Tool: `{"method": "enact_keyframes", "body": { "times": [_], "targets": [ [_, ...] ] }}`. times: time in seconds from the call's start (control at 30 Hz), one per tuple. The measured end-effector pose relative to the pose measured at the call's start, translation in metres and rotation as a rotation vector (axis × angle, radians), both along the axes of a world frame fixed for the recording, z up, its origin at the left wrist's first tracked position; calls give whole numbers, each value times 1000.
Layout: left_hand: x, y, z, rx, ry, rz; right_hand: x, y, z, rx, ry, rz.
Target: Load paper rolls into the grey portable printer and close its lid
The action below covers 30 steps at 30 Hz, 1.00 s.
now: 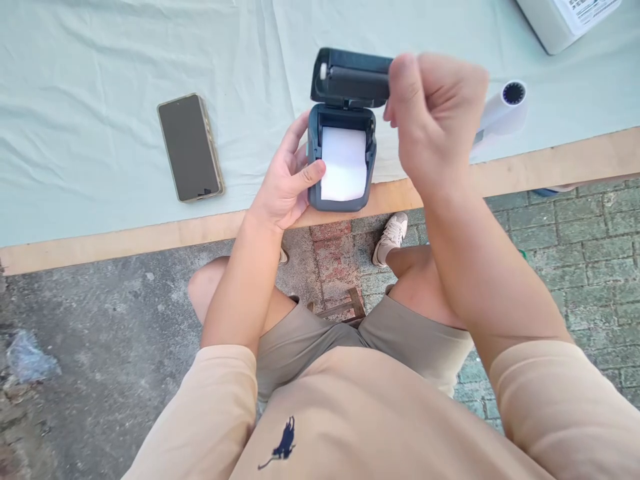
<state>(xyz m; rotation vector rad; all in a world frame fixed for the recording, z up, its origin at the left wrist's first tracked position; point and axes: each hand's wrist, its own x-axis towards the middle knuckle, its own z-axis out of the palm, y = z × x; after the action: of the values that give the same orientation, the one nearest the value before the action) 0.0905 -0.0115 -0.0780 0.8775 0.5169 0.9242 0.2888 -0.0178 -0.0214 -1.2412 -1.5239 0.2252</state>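
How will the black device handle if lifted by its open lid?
The black device would probably swing, its lid being joined at a hinge. Its crisp edges suggest stiffness. The white paper might shift, lying uncovered inside.

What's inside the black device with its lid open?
Inside the black device is white paper, taking up most of the compartment. Whatever lies beneath the paper is covered, and the thumb of the left hand hides part of the left rim.
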Motion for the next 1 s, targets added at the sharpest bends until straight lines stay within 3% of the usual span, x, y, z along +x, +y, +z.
{"method": "enact_keyframes", "body": {
  "times": [0.1,0.3,0.5,0.63,0.83,0.9,1.0],
  "targets": [
    [0,-1,2,-32,14,51,-1,-12,13,-52,-182,90],
    [1,-2,5,-23,18,20,-3,-18,22,-180,-144,183],
    [2,-2,5,-14,22,6,-6,-9,23,-436,-697,81],
    [3,-3,7,-39,86,24,-9,-3,23,-522,-807,95],
    [1,-4,11,-53,-17,1,-11,-4,33,-516,-571,165],
    [1,-3,13,-83,-33,-1,-6,-10,40,-487,-349,226],
    [3,-3,17,-140,-52,16,6,-17,44,-445,224,220]
  ]
}}
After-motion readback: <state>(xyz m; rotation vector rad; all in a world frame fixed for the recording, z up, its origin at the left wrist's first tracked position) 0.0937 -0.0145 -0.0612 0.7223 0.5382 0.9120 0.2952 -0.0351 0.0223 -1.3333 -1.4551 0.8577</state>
